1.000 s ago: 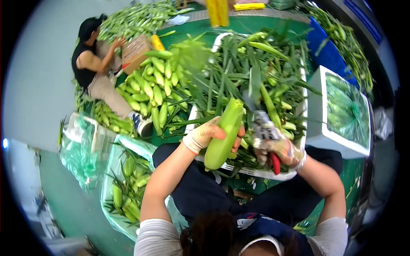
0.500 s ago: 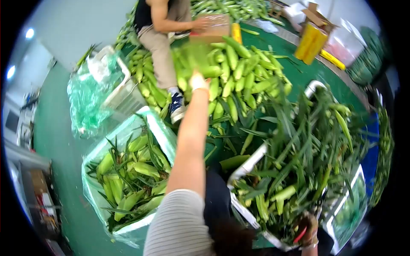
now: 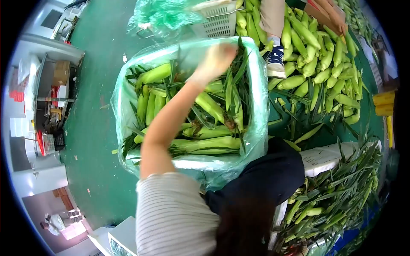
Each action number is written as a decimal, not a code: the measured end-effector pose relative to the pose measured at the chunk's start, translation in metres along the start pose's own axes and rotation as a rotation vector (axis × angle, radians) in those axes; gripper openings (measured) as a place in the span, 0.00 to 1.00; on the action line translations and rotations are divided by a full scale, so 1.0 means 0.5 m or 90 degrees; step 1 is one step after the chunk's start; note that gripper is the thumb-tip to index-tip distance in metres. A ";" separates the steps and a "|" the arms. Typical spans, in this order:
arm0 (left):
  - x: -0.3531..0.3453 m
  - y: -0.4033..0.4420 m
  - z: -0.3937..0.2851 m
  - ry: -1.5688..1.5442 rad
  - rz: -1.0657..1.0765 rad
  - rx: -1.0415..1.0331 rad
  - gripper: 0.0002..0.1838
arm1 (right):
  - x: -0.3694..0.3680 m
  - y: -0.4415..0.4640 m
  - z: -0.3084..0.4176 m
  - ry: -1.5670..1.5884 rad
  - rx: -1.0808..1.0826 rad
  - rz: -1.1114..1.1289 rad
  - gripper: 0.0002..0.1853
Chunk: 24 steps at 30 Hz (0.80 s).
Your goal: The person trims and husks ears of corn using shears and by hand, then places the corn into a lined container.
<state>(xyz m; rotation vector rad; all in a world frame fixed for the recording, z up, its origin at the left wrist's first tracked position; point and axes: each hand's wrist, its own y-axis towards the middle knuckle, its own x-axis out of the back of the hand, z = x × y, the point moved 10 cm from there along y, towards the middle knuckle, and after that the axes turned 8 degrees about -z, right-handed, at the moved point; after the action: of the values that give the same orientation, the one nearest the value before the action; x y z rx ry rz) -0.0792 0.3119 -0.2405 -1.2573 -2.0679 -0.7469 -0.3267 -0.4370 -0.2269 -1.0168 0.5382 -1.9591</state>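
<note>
My left hand (image 3: 218,59) is over the far side of a crate lined with green plastic (image 3: 256,98). Motion smears its fingers, so I cannot tell whether it holds anything. Under my forearm, green-husked corn ears (image 3: 209,106) lie in the crate among loose dark leaves (image 3: 232,87). My right hand cannot be made out; the lower right of the view shows my dark trouser leg (image 3: 273,170) beside a white crate (image 3: 329,158) heaped with stripped husks and leaves (image 3: 337,196).
A large pile of corn ears (image 3: 324,64) covers the floor at upper right, beside another person's shoe (image 3: 276,59). A white basket (image 3: 220,21) with green plastic film (image 3: 164,17) stands beyond the lined crate. Shelving (image 3: 60,98) lines the left side.
My left hand has come back from the corn pile to above the lined crate. The view has turned left, and my right hand has dropped out of sight.
</note>
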 end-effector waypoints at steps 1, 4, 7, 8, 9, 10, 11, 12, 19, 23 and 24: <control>-0.005 -0.107 0.082 0.040 0.025 0.036 0.19 | 0.002 -0.010 -0.003 0.003 0.006 0.004 0.18; -0.115 -0.304 0.122 0.320 0.381 -0.084 0.27 | 0.021 -0.041 -0.016 0.021 0.020 0.014 0.18; -0.187 -0.340 0.114 0.458 0.361 -0.213 0.30 | 0.036 -0.061 -0.024 -0.009 0.116 0.062 0.18; -0.189 -0.336 0.115 0.453 0.355 -0.231 0.30 | 0.033 -0.065 -0.013 -0.049 0.197 0.088 0.18; -0.145 -0.306 0.091 0.353 0.210 -0.245 0.28 | 0.007 -0.130 0.021 -0.031 0.238 0.030 0.17; -0.096 -0.282 0.070 0.248 0.070 -0.257 0.26 | 0.024 -0.139 0.028 -0.123 0.252 0.053 0.15; -0.038 -0.252 0.065 0.218 -0.065 -0.198 0.25 | 0.058 -0.123 0.017 -0.125 0.297 0.015 0.15; 0.037 -0.229 -0.013 0.173 -0.071 -0.122 0.24 | 0.091 -0.114 -0.003 -0.127 0.336 -0.025 0.16; 0.100 -0.143 -0.586 0.057 0.005 -0.283 0.22 | -0.140 -0.312 0.161 -0.405 0.600 0.025 0.45; -0.078 -0.229 -0.883 0.188 0.115 -0.426 0.25 | -0.241 -0.430 0.269 -0.270 0.754 0.151 0.40; -0.128 -0.245 -0.924 0.254 0.146 -0.439 0.28 | -0.242 -0.449 0.289 -0.159 0.781 0.205 0.38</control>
<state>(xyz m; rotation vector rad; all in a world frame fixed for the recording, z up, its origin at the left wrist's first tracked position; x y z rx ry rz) -0.0740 -0.1062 -0.0004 -1.5051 -1.3491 -1.5329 -0.2795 -0.2112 -0.0458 -0.3145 -0.5846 -1.4128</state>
